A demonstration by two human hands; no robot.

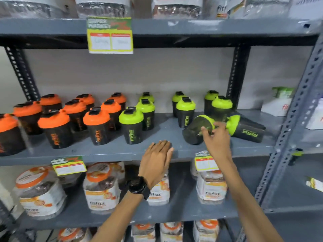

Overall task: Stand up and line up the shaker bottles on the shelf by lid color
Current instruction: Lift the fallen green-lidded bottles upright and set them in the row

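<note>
Black shaker bottles stand on the grey shelf (108, 151). Several with orange lids (53, 119) fill the left part, and several with green lids (131, 117) stand in the middle and right. Two green-lidded bottles lie on their sides at the right: one (194, 131) with its base toward me, the other (248, 130) pointing right. My right hand (215, 137) is over the nearer lying bottle, its fingers spread and touching the lid end, not closed around it. My left hand (157, 159), watch on the wrist, rests flat with fingers together on the shelf's front edge, holding nothing.
Clear jars with orange lids (99, 187) fill the shelf below. Yellow price tags (110, 35) hang from the shelf edges. A perforated grey upright (288, 130) bounds the right side, with white packs (277, 102) beyond it. Bare shelf lies between the standing green bottles and the lying ones.
</note>
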